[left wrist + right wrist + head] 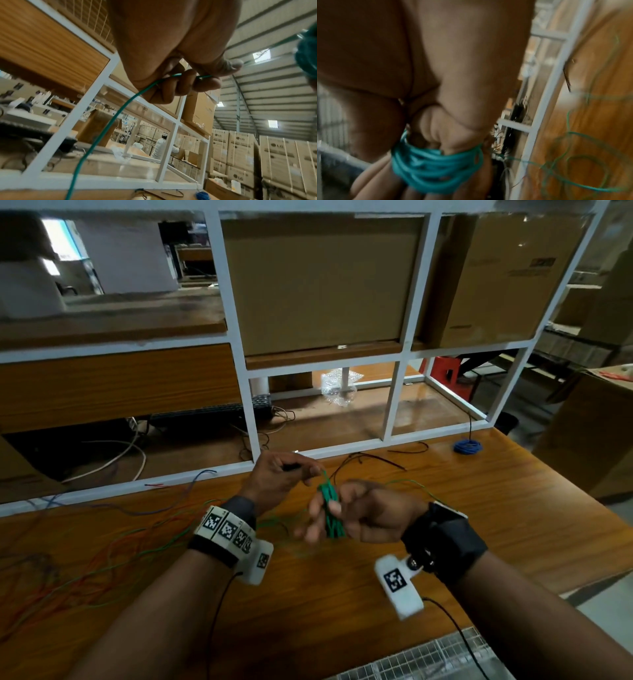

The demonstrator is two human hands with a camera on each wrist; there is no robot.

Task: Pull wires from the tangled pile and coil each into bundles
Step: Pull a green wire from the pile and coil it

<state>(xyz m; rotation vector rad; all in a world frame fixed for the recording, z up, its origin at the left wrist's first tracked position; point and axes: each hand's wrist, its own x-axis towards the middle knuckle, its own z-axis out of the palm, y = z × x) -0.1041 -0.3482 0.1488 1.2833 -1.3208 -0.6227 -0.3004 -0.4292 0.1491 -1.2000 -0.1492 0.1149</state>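
Green wire (331, 510) is mid-coil: several turns sit wrapped round the fingers (317, 523) of the right hand (363, 517), which hold out fairly straight as a former, thumb bearing on the loops. The left hand (279, 474), just beyond and to its left, pinches the running end between thumb and curled fingers (185, 81); from there the wire trails down to the desk (445, 508).

The remaining slack lies in loose loops on the desk to the left of the left wrist, mixed with red and blue strands of the tangled pile (68, 559). 1 finished blue bundle (467, 446) sits well beyond the right hand, near the white frame (394, 402).

To do this step well, I judge that the left hand should let the wire slide through its pinch under light, even tension, laying each turn beside the last rather than across it. Draw slack slowly so the green strand slips free of its neighbours instead of dragging them along. Keep the right fingers spread enough that the coil can be slipped off, and save a short tail to wrap round the middle.
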